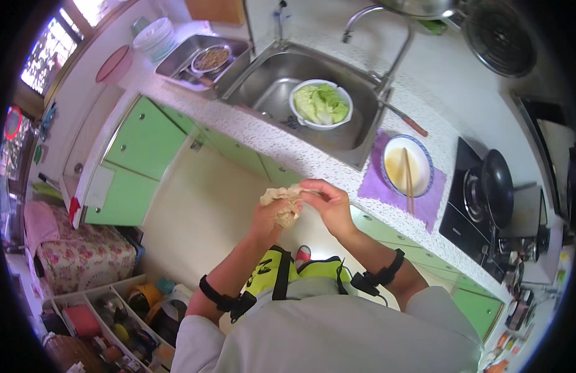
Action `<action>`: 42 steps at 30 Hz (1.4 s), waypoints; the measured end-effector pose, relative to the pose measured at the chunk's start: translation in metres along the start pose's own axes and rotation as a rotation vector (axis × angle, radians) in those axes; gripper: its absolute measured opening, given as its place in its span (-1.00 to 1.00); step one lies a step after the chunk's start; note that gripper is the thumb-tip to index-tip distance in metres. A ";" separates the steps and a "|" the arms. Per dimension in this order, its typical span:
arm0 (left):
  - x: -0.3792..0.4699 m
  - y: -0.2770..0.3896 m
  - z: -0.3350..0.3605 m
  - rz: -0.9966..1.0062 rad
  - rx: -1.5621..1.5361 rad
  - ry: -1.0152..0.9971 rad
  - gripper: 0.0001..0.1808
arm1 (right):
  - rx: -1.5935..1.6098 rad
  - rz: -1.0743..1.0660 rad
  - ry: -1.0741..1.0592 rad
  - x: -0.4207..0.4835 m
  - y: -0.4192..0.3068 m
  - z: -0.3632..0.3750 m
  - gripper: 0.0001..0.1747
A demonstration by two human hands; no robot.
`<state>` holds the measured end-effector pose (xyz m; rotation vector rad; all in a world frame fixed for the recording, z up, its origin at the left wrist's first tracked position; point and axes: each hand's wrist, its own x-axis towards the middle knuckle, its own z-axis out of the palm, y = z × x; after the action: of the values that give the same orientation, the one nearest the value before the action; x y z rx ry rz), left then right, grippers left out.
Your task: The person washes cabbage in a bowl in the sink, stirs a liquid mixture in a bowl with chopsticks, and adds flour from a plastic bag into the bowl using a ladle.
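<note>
A crumpled beige cloth or paper (283, 198) is bunched in my left hand (268, 218), held over the floor in front of the counter. The fingertips of my right hand (329, 203) pinch the upper right edge of the same crumpled piece. On a purple cloth (373, 179) on the counter stands a blue-rimmed white bowl (394, 156) holding yellowish liquid, with wooden chopsticks (408, 179) resting in it and over its rim. Inside the steel sink (274, 84) sits a white colander (301, 122) of green leaves (323, 103).
A knife with a wooden handle (414, 125) lies beside the faucet (386, 84). At the right a black wok (497, 186) leans over the gas hob (460, 210). A steel basin (164, 65) and a pink basket (114, 64) stand left of the sink. Green cabinets (143, 140) run below.
</note>
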<state>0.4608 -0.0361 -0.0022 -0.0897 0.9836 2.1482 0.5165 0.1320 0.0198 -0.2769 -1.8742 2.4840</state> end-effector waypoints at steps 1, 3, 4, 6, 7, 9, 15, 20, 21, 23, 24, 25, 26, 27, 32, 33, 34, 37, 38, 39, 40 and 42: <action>0.005 -0.001 0.008 0.046 -0.002 -0.027 -0.66 | 0.003 -0.019 0.018 -0.004 -0.010 -0.003 -0.51; 0.009 -0.001 0.033 0.176 0.290 -0.108 -0.62 | -1.143 -0.914 -0.098 -0.009 -0.027 -0.008 -0.52; 0.015 0.008 0.049 0.055 -0.010 -0.165 -0.65 | -1.158 -0.884 -0.121 -0.013 -0.038 -0.003 -0.49; 0.008 0.024 0.085 -0.192 -0.372 -0.124 -0.60 | -1.248 -0.851 -0.081 -0.017 -0.040 -0.009 -0.43; 0.018 0.021 0.077 -0.202 -0.366 -0.135 -0.60 | -1.334 -0.815 -0.068 -0.018 -0.039 -0.014 -0.37; 0.042 0.017 0.056 -0.057 0.063 -0.288 -0.65 | -1.308 -0.751 -0.098 -0.009 -0.043 -0.023 -0.36; 0.075 0.045 0.066 -0.249 0.070 -0.304 -0.73 | -1.391 -0.757 -0.230 0.017 -0.068 -0.036 -0.40; 0.114 0.057 0.052 -0.373 0.069 -0.322 -0.68 | -1.525 -0.715 -0.227 0.036 -0.076 -0.037 -0.40; 0.122 0.058 0.056 -0.409 0.086 -0.332 -0.67 | -1.561 -0.719 -0.206 0.038 -0.077 -0.040 -0.39; 0.138 0.056 0.061 -0.469 0.110 -0.353 -0.67 | -1.573 -0.698 -0.155 0.039 -0.074 -0.047 -0.38; 0.148 0.053 0.062 -0.516 0.089 -0.401 -0.68 | -1.581 -0.691 -0.120 0.039 -0.072 -0.052 -0.37; 0.157 0.049 0.063 -0.562 0.066 -0.449 -0.68 | -1.584 -0.671 -0.098 0.036 -0.070 -0.057 -0.37; 0.167 0.046 0.062 -0.587 0.072 -0.459 -0.68 | -1.581 -0.711 -0.036 0.031 -0.067 -0.061 -0.35; 0.177 0.042 0.059 -0.543 0.035 -0.387 -0.67 | -1.580 -0.745 0.028 0.025 -0.064 -0.064 -0.34; 0.213 0.014 0.045 -0.613 0.186 -0.406 -0.65 | -1.610 -0.464 -0.043 0.017 -0.053 -0.081 -0.38; 0.223 0.006 0.038 -0.636 0.192 -0.422 -0.65 | -1.613 -0.443 -0.019 0.011 -0.054 -0.085 -0.38; 0.233 -0.001 0.039 -0.603 0.191 -0.392 -0.64 | -1.553 -0.426 0.108 0.003 -0.055 -0.090 -0.43; 0.276 -0.011 0.056 -0.582 0.197 -0.399 -0.64 | -1.434 -0.361 0.483 -0.025 -0.062 -0.106 -0.54; 0.299 -0.018 0.063 -0.491 0.376 -0.426 -0.64 | -1.450 -0.297 0.573 -0.035 -0.065 -0.109 -0.58; 0.322 -0.025 0.072 -0.394 0.553 -0.452 -0.64 | -1.462 -0.233 0.660 -0.046 -0.063 -0.112 -0.62; 0.341 -0.030 0.088 -0.363 0.589 -0.450 -0.62 | -1.453 -0.183 0.696 -0.059 -0.060 -0.114 -0.62; 0.380 -0.049 0.125 -0.282 0.653 -0.430 -0.55 | -1.458 -0.091 0.770 -0.081 -0.057 -0.113 -0.65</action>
<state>0.2522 0.3003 -0.0782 0.4985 1.2642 1.4247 0.6077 0.2457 0.0546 -0.8839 -2.6002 0.3354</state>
